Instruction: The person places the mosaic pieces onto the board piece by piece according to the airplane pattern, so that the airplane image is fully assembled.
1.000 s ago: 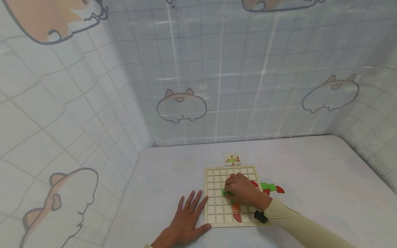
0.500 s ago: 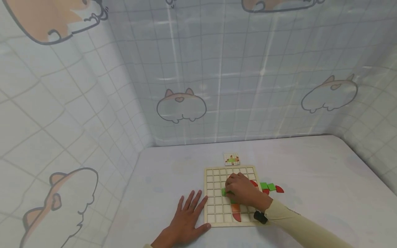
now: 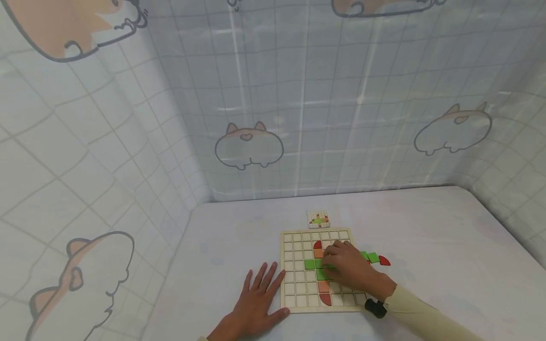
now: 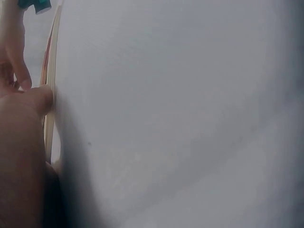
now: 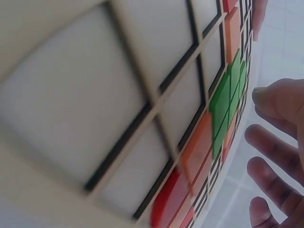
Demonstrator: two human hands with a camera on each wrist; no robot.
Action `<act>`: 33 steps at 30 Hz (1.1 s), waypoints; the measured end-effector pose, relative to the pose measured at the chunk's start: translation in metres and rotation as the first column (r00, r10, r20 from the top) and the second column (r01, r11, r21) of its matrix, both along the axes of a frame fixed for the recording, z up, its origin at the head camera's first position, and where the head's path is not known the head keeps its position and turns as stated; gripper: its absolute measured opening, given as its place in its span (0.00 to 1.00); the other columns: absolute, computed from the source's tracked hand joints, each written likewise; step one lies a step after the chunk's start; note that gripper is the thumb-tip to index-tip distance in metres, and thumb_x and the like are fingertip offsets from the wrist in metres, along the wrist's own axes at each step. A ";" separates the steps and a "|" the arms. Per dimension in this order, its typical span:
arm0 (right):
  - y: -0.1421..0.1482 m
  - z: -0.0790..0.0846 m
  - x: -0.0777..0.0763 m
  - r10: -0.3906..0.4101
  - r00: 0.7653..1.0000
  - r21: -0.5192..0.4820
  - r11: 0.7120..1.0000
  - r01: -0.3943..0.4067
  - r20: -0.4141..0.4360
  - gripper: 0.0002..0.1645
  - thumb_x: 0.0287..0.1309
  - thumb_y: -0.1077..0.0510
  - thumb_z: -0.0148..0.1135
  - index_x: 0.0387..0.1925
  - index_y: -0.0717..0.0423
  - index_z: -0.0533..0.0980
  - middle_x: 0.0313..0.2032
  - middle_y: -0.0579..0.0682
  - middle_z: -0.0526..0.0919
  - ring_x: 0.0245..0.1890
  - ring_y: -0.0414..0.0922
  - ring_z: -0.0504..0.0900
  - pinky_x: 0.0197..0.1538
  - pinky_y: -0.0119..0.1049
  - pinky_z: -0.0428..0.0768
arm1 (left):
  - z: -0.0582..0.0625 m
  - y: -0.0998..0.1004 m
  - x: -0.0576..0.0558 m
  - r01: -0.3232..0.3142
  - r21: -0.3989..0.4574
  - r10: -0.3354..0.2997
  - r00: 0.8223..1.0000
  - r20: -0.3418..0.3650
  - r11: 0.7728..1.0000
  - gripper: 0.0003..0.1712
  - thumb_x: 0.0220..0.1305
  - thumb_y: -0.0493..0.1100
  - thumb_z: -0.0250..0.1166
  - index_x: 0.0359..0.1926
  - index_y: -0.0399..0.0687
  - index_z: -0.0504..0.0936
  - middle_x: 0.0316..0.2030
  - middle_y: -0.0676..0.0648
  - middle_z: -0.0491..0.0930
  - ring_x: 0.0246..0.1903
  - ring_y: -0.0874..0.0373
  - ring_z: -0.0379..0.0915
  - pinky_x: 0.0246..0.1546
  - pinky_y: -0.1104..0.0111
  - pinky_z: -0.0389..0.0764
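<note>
A wooden grid board (image 3: 290, 274) lies on the table, with flat tiles set in some cells. Green square tiles (image 3: 309, 264) form its middle row, orange squares (image 3: 323, 286) sit above and below, and red quarter-circle tiles (image 3: 325, 299) cap the column. My left hand (image 3: 257, 303) lies flat on the table, fingers spread, its index fingertip and thumb at the board's left edge. Over the board's right half hovers my right hand (image 3: 354, 267), covering some tiles. In the right wrist view its fingers (image 5: 273, 145) are loosely bent and apart, with nothing seen between them.
Beyond the board lies a small pattern card (image 3: 318, 219) showing a coloured figure on a grid. Loose green tiles (image 3: 373, 257) and a red quarter-circle (image 3: 385, 261) lie right of the board. Patterned curtain walls (image 3: 298, 118) surround the white table (image 3: 230, 237).
My right hand has shifted right and lifted off the middle tiles, uncovering an orange square, a red quarter-circle and green squares. My left hand stays put.
</note>
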State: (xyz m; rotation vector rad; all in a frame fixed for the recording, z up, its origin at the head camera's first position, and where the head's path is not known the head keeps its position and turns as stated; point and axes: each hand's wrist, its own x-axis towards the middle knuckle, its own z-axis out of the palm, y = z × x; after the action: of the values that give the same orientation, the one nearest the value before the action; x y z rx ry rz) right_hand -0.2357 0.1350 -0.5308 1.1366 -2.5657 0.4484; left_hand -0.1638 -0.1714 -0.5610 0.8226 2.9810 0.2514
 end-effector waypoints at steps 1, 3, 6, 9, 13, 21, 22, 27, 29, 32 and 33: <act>0.004 0.001 0.001 -0.006 1.000 0.000 1.000 0.006 -0.001 0.06 0.50 0.55 0.75 0.33 0.43 0.86 0.36 0.37 0.81 0.39 0.40 0.73 0.40 0.40 0.72 | 0.000 0.000 0.000 0.000 -0.003 0.000 1.000 -0.005 1.000 0.48 0.65 0.77 0.40 0.78 0.59 0.49 0.77 0.47 0.43 0.75 0.46 0.34 0.65 0.38 0.44; 0.011 0.001 0.004 -0.014 1.000 -0.006 1.000 0.014 -0.001 0.07 0.50 0.56 0.75 0.33 0.43 0.86 0.36 0.37 0.81 0.39 0.40 0.74 0.40 0.40 0.71 | -0.001 0.000 0.000 0.000 -0.002 0.000 1.000 -0.005 1.000 0.48 0.65 0.77 0.40 0.78 0.59 0.49 0.77 0.48 0.43 0.75 0.46 0.34 0.65 0.38 0.44; 0.023 0.001 0.008 -0.025 1.000 -0.023 0.999 0.025 0.002 0.08 0.49 0.56 0.76 0.33 0.42 0.85 0.36 0.36 0.80 0.38 0.39 0.73 0.38 0.37 0.69 | -0.003 0.000 0.000 -0.006 -0.009 0.006 1.000 0.004 1.000 0.49 0.65 0.78 0.38 0.79 0.60 0.48 0.78 0.48 0.41 0.75 0.46 0.32 0.65 0.38 0.43; 0.034 0.000 0.011 -0.045 0.999 -0.040 0.998 0.045 0.007 0.10 0.47 0.55 0.77 0.33 0.41 0.84 0.35 0.34 0.79 0.37 0.37 0.72 0.37 0.36 0.68 | -0.004 0.001 -0.001 -0.009 -0.023 0.010 1.000 0.010 1.000 0.49 0.64 0.79 0.36 0.79 0.61 0.47 0.78 0.49 0.40 0.75 0.47 0.31 0.66 0.39 0.42; 0.048 0.000 0.014 -0.094 0.996 -0.030 0.995 0.094 0.002 0.11 0.47 0.56 0.78 0.33 0.40 0.84 0.35 0.33 0.78 0.37 0.36 0.72 0.38 0.37 0.69 | -0.003 0.001 -0.001 -0.008 -0.027 0.008 1.000 0.007 1.000 0.50 0.64 0.79 0.37 0.79 0.60 0.47 0.78 0.48 0.41 0.75 0.46 0.32 0.66 0.38 0.43; 0.074 -0.002 0.017 -0.245 0.969 0.065 0.968 0.242 0.038 0.16 0.47 0.55 0.77 0.42 0.45 0.84 0.39 0.38 0.80 0.38 0.39 0.73 0.40 0.39 0.72 | -0.001 0.000 -0.001 -0.003 -0.011 0.003 1.000 0.012 1.000 0.49 0.65 0.78 0.38 0.79 0.60 0.47 0.78 0.48 0.41 0.75 0.46 0.32 0.65 0.38 0.43; 0.077 -0.002 0.018 -0.265 0.963 0.079 0.962 0.261 0.040 0.18 0.47 0.54 0.77 0.43 0.45 0.84 0.40 0.39 0.80 0.39 0.40 0.74 0.41 0.40 0.73 | -0.002 0.000 -0.001 -0.001 -0.008 0.001 1.000 0.009 1.000 0.49 0.65 0.78 0.39 0.79 0.59 0.47 0.78 0.48 0.41 0.75 0.46 0.33 0.65 0.38 0.43; 0.095 -0.001 0.019 -0.356 0.934 0.116 0.930 0.350 0.039 0.27 0.44 0.53 0.79 0.50 0.51 0.82 0.42 0.45 0.80 0.42 0.46 0.76 0.43 0.46 0.75 | -0.003 -0.001 -0.001 0.007 0.003 -0.007 1.000 -0.006 1.000 0.49 0.66 0.77 0.40 0.79 0.59 0.48 0.77 0.47 0.42 0.75 0.45 0.33 0.64 0.37 0.44; 0.102 -0.001 0.020 -0.400 0.915 0.135 0.911 0.391 0.046 0.30 0.43 0.53 0.80 0.50 0.54 0.81 0.42 0.48 0.80 0.42 0.49 0.76 0.42 0.48 0.76 | -0.003 -0.001 -0.002 0.004 -0.001 -0.004 1.000 -0.003 1.000 0.49 0.66 0.77 0.39 0.79 0.59 0.47 0.78 0.47 0.41 0.75 0.45 0.33 0.65 0.37 0.44; 0.110 -0.002 0.022 -0.453 0.890 0.184 0.880 0.438 0.049 0.31 0.42 0.52 0.80 0.50 0.57 0.81 0.41 0.50 0.80 0.40 0.51 0.76 0.41 0.50 0.77 | -0.004 -0.001 -0.002 0.003 -0.011 -0.003 1.000 0.001 1.000 0.49 0.65 0.78 0.38 0.79 0.60 0.46 0.78 0.48 0.41 0.75 0.46 0.32 0.65 0.38 0.43; 0.112 -0.003 0.023 -0.467 0.883 0.194 0.871 0.450 0.048 0.30 0.42 0.53 0.80 0.50 0.57 0.81 0.40 0.50 0.80 0.40 0.51 0.77 0.40 0.50 0.77 | -0.004 -0.001 -0.002 0.004 -0.012 -0.004 1.000 0.002 1.000 0.49 0.65 0.78 0.38 0.79 0.60 0.47 0.78 0.48 0.41 0.75 0.45 0.33 0.65 0.38 0.43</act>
State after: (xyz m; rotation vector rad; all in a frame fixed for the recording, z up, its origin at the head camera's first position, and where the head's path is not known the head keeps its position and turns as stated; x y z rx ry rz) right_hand -0.2123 0.2472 -0.5333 0.5199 -2.8816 0.1597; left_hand -0.1655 -0.1723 -0.5652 0.8269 2.9752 0.2345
